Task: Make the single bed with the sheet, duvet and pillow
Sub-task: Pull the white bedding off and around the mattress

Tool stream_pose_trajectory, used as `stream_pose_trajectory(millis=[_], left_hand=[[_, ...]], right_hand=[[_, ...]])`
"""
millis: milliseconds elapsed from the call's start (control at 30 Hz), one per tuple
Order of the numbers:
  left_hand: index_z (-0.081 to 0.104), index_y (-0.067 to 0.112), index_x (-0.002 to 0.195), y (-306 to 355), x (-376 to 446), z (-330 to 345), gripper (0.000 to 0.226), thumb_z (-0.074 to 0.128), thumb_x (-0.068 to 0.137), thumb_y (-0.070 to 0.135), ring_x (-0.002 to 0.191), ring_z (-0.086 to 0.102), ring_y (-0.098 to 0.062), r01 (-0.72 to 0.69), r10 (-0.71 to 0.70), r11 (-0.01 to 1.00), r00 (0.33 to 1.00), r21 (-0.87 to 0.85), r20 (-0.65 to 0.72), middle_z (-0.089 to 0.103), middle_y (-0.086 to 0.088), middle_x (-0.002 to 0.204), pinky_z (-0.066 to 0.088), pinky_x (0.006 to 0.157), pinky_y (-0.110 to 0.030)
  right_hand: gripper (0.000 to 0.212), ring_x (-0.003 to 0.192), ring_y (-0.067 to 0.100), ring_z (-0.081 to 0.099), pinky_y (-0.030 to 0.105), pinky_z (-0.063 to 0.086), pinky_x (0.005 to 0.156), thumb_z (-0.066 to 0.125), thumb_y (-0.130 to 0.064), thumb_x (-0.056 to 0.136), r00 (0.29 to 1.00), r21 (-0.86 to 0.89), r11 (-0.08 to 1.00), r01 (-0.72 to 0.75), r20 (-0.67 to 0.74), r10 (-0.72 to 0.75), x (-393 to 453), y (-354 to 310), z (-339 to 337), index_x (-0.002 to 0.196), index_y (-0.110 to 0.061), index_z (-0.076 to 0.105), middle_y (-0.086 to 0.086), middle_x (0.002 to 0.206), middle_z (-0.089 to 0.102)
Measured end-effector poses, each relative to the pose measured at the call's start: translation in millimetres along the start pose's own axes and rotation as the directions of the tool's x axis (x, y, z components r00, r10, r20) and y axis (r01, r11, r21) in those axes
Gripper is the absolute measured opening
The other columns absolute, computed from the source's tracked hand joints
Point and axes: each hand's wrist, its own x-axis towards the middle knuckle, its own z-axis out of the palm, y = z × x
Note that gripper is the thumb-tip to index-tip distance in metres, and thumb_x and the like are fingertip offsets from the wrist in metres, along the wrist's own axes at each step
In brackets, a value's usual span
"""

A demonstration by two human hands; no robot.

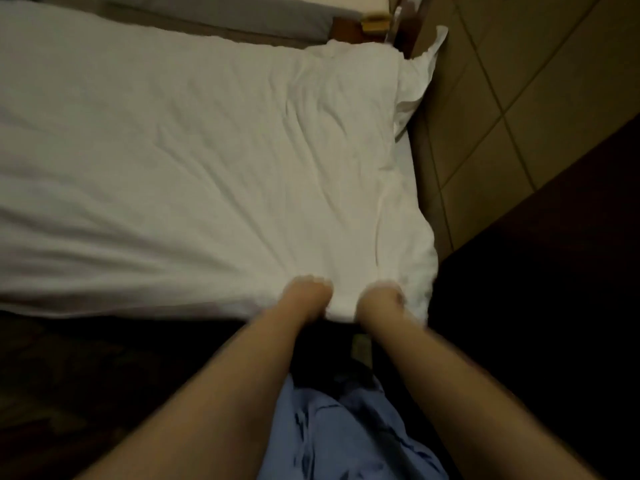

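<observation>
A white duvet (pixel 194 161) lies spread over the single bed and fills most of the view, wrinkled toward its near right corner. My left hand (pixel 306 294) and my right hand (pixel 382 299) are side by side at the duvet's near edge, both closed on the fabric close to that corner. Creases fan out from the two grips. The far right corner of the duvet (pixel 412 81) bunches up and hangs over the bed's right side. The sheet under the duvet shows only as a thin white strip (pixel 403 143) at the right edge. No pillow is in sight.
Beige floor tiles (pixel 519 98) run along the right of the bed. A dark piece of furniture (pixel 554 271) stands at the near right. A second bed with a grey cover (pixel 242 15) lies at the top, with a wooden item (pixel 349 27) beside it. The frame is blurred.
</observation>
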Motion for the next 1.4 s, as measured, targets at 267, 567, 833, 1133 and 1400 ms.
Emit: stream_pose_trajectory(millis=[267,567,833,1133,1400], left_hand=[[0.041,0.004,0.127,-34.7,17.0,0.2,0.059,0.070,0.081,0.027,0.115,0.050,-0.028,0.039,-0.042,0.993,0.999,0.114,0.025,0.050,-0.014,0.126,0.041,0.095,-0.034],[0.044,0.004,0.123,-60.1,44.2,-33.8,0.047,0.063,0.086,0.025,0.113,0.051,-0.027,-0.019,0.031,0.981,0.997,0.194,-0.064,0.052,-0.014,0.124,0.042,0.091,-0.033],[0.045,0.004,0.120,-60.4,108.6,-79.2,0.034,0.056,0.089,0.014,0.108,0.051,-0.025,-0.149,0.197,0.935,0.972,0.322,-0.124,0.052,-0.013,0.119,0.042,0.087,-0.030],[0.043,0.004,0.121,-31.8,230.5,-115.8,0.036,0.056,0.088,0.009,0.112,0.048,-0.024,-0.269,0.310,0.860,0.950,0.433,-0.025,0.049,-0.012,0.121,0.040,0.088,-0.030],[0.035,0.003,0.130,-32.7,362.3,-158.9,0.043,0.052,0.091,0.009,0.120,0.040,-0.026,-0.361,0.386,0.683,0.916,0.635,0.105,0.041,-0.011,0.130,0.033,0.098,-0.033]], right_hand=[[0.011,0.045,0.026,0.055,0.033,0.042,0.024,0.054,-0.006,0.089,0.963,-0.259,0.956,-0.136,0.193,0.189,20.7,-49.8,15.8,0.095,-0.009,0.062,0.011,0.077,0.064],[0.030,0.090,0.032,0.066,0.039,0.052,0.048,0.053,-0.007,0.091,0.988,0.100,0.984,-0.146,-0.046,0.151,24.7,-20.1,-28.0,0.119,0.000,0.058,0.013,0.111,0.063],[0.037,0.118,0.031,0.041,0.036,0.047,0.052,0.048,-0.018,0.095,0.913,0.364,0.861,-0.354,-0.063,0.402,56.8,23.6,-51.1,0.128,-0.005,0.039,0.014,0.127,0.042],[0.043,0.110,0.030,0.042,0.033,0.043,0.057,0.050,-0.025,0.094,0.914,0.556,0.748,-0.363,0.058,0.401,163.1,62.0,-60.9,0.130,-0.005,0.038,0.014,0.122,0.040],[0.057,0.116,0.026,0.044,0.030,0.051,0.088,0.063,-0.024,0.089,0.910,0.868,0.430,-0.249,0.058,0.410,265.6,126.3,-91.5,0.133,-0.005,0.032,0.017,0.132,0.038]])
